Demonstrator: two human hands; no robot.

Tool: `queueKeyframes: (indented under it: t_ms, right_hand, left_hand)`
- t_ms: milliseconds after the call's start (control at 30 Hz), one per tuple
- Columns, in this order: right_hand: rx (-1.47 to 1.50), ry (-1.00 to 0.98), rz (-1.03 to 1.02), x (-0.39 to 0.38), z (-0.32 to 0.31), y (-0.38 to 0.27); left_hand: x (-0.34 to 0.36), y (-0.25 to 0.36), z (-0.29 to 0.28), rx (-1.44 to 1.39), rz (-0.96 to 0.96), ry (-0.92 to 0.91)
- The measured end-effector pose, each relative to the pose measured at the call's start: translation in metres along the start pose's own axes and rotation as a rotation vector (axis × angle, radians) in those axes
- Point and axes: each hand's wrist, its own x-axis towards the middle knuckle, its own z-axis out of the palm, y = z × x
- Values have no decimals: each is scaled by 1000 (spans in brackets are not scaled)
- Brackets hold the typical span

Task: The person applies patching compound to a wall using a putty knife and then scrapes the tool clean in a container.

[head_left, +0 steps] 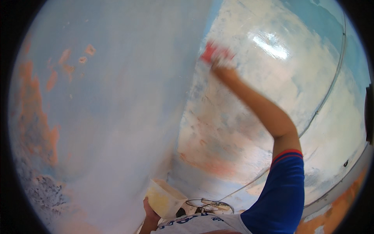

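At the lower middle, my left hand (151,212) is closed on the side of a pale yellow, box-shaped open container (165,197), held tilted beside my body. Its inside is mostly hidden. Raised high, my bare right arm reaches to the patchy whitish wall (241,97), close to the corner with the blue-grey wall. Motion smears my right hand (222,62); a red and white covering or object (212,52) is around or in it. Whether that is a glove, a cloth or a tool, I cannot tell, and the fingers do not show.
The blue-grey wall (124,97) on the left has exposed orange patches (33,113). A thin cable (333,84) runs down the right wall. Looped dark cable (210,201) lies low behind the container. A dark object (369,113) juts in at the right edge.
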Motion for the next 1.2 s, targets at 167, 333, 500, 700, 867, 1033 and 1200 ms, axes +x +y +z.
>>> queueKeyframes:
  t_ms: [167, 333, 500, 700, 867, 1033, 1200]
  right_hand:
    - [930, -246, -215, -26, -105, -77]
    - [1407, -286, 623, 76, -76, 156]
    - [520, 218, 753, 119, 7, 276]
    - [333, 127, 379, 33, 46, 68]
    - [984, -368, 17, -8, -88, 8]
    - [742, 58, 708, 69, -27, 233]
    - [295, -106, 613, 56, 21, 289]
  left_hand:
    - [-23, 10, -10, -7, 22, 37]
    - [-31, 5, -10, 24, 2, 14]
    - [-21, -9, 1, -25, -33, 0]
    - [11, -15, -8, -8, 14, -29]
    - [24, -12, 28, -4, -13, -74]
    - [53, -23, 47, 16, -60, -81]
    - [71, -38, 53, 17, -73, -83]
